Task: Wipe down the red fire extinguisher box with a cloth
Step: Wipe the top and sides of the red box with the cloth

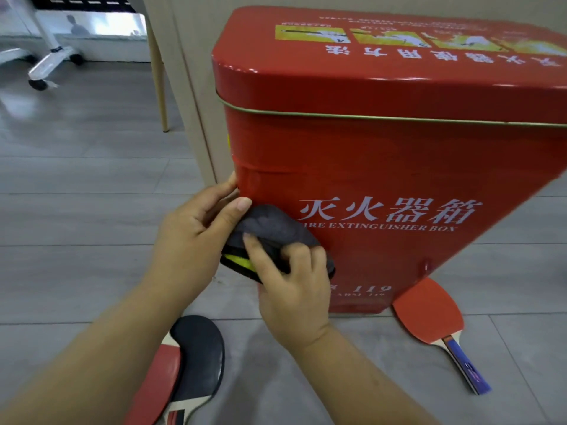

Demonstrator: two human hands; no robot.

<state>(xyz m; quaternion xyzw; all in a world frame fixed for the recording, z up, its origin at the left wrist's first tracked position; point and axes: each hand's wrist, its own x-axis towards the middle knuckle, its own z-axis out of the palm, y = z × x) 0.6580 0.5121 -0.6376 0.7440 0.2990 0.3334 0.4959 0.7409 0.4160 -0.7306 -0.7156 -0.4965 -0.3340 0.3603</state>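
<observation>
We are crouched on the floor (76, 210) in front of the red fire extinguisher box (399, 154), which stands upright there with its lid closed and its lettered front facing us. Both hands are on the grey cloth (270, 228), bunched against the lower left part of that front, just beside the white lettering. Our left hand (190, 231) pinches the cloth's upper fold under the thumb, with a fingertip touching the box's left corner edge. Our right hand (294, 280) has its fingers curled round the lower bundle, where a black and yellow trim shows.

We judge the wiping to be at an early or middle stage: the cloth sits on one small patch, and no streaks or marks tell us which areas are done. The rest of the front, the lid and the sides look like what is left. A red paddle (429, 314) lies touching the box's base, and a dark paddle (199, 354) lies near our arms
</observation>
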